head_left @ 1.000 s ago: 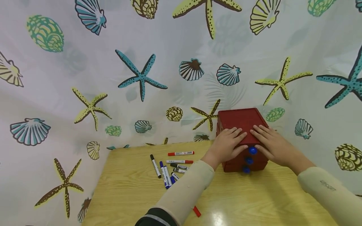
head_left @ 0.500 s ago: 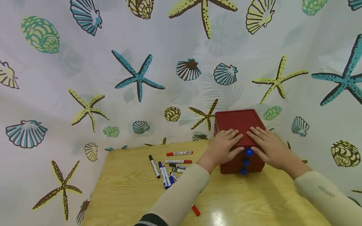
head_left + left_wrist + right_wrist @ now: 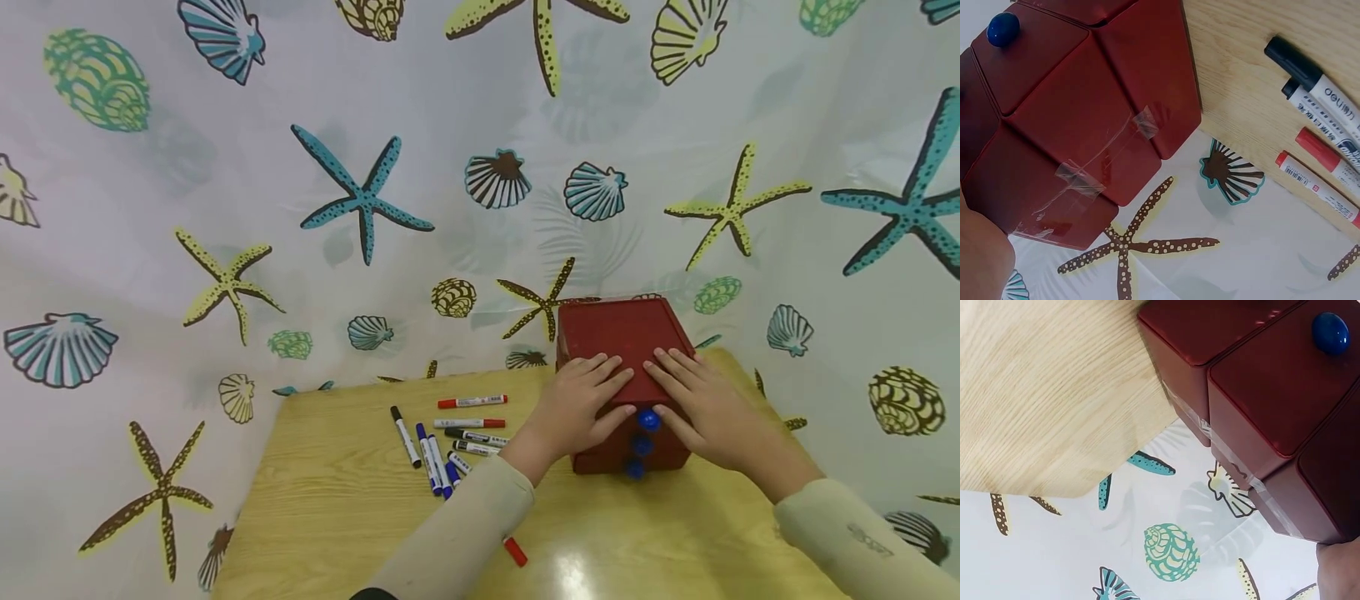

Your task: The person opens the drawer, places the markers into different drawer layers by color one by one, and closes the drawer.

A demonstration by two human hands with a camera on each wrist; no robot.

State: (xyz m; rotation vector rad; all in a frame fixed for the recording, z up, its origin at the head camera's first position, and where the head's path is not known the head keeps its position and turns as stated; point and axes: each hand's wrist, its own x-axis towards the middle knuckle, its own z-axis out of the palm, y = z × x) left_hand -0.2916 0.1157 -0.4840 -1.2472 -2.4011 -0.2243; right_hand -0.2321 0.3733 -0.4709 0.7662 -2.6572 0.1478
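Observation:
A dark red box of stacked drawers (image 3: 618, 325) stands on the wooden table, with three blue knobs (image 3: 642, 444) down its front. My left hand (image 3: 573, 406) rests on the left of its top, fingers fairly straight and thumb near the front edge. On the right of the top lies my right hand (image 3: 708, 408), its thumb beside the uppermost knob. Strips of clear tape (image 3: 1079, 180) run along the box's side in the left wrist view. The right wrist view shows tape (image 3: 1229, 453) on the other side too. Only a bit of each hand enters its wrist view.
Several whiteboard markers (image 3: 472, 402) with red, black and blue caps lie left of the box. Another red-capped marker (image 3: 514, 551) is partly hidden under my left forearm. A sheet printed with shells and starfish (image 3: 420, 275) hangs behind the table (image 3: 322, 492).
The box has slid a little toward me and slightly left, with both hands staying on its top. The head view has shifted slightly. The markers keep their places on the table.

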